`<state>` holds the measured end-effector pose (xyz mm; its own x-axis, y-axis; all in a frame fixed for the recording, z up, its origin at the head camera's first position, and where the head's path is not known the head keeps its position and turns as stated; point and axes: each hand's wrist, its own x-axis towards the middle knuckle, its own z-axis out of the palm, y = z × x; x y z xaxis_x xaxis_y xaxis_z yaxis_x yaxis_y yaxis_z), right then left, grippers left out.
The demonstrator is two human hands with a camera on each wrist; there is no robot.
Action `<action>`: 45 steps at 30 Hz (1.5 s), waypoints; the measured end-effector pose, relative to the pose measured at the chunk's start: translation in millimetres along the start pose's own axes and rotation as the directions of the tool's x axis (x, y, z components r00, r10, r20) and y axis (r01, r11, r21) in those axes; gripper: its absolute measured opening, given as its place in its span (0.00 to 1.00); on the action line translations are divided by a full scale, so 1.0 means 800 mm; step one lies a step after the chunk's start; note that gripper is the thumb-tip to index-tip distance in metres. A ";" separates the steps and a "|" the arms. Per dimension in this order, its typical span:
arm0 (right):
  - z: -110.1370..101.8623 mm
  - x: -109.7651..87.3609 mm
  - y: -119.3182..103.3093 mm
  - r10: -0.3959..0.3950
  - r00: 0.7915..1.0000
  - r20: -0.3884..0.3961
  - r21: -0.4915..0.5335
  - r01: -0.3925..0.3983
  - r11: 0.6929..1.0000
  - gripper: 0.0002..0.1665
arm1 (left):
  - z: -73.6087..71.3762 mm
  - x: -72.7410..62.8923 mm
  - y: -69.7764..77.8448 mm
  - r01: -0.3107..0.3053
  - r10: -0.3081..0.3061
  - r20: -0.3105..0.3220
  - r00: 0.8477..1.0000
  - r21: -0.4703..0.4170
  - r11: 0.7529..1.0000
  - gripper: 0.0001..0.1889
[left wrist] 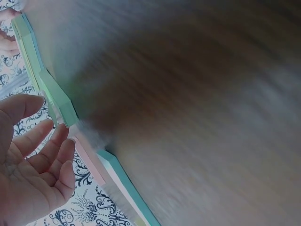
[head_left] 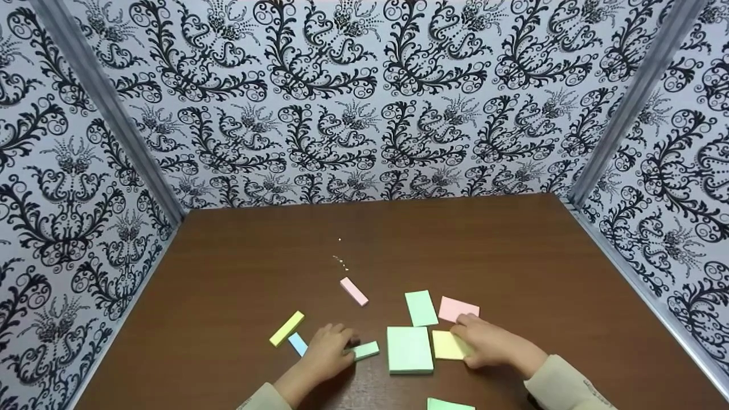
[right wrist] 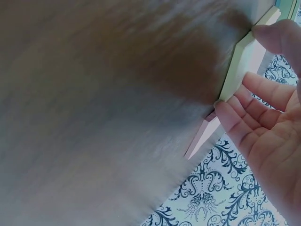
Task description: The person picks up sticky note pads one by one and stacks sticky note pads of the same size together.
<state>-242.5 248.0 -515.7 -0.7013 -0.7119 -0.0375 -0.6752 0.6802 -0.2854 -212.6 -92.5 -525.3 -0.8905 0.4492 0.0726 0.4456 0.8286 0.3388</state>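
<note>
Gripping the yellow pad (head_left: 447, 345) with the right hand (head_left: 491, 343) now, with the left hand (head_left: 327, 352) at the green strip (head_left: 367, 350): pinching or just touching, can't say!

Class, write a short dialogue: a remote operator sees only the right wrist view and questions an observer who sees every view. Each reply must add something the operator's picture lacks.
Operator: I see the right hand gripping a yellow rectangular paper pad. Where is the left hand?

Observer: The head view shows the left hand at one end of a narrow green paper block.

Operator: Does anything lie on the far side of that hand from the yellow pad?

Observer: Yes, in the head view a narrow yellow paper block lies to the left of the left hand.
</note>
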 end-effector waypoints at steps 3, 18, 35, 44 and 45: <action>0.001 -0.001 0.000 -0.005 1.000 -0.006 -0.017 0.005 1.000 0.23 | 0.000 -0.001 -0.002 -0.002 0.002 -0.008 1.000 0.002 1.000 0.14; -0.022 0.000 0.009 0.022 0.997 -0.080 -0.007 -0.023 1.000 0.25 | -0.006 -0.004 -0.020 0.053 -0.053 -0.003 0.999 0.012 0.999 0.15; -0.041 0.110 -0.022 0.000 0.998 -0.066 -0.007 0.000 1.000 0.23 | -0.007 0.029 -0.001 0.040 -0.033 -0.152 0.988 0.041 0.998 0.13; -0.023 0.149 -0.033 0.024 1.000 0.011 -0.032 -0.024 0.999 0.22 | -0.009 0.055 0.002 0.048 -0.030 -0.184 0.982 0.095 0.994 0.18; -0.022 0.151 -0.034 0.019 1.000 0.010 -0.027 -0.019 0.999 0.23 | -0.008 0.057 0.002 0.048 -0.028 -0.184 0.982 0.102 0.994 0.19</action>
<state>-312.9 146.4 -495.8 -0.7118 -0.7004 -0.0529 -0.6677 0.6980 -0.2588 -252.9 -73.1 -515.2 -0.9045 0.3562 0.2344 0.4095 0.8790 0.2443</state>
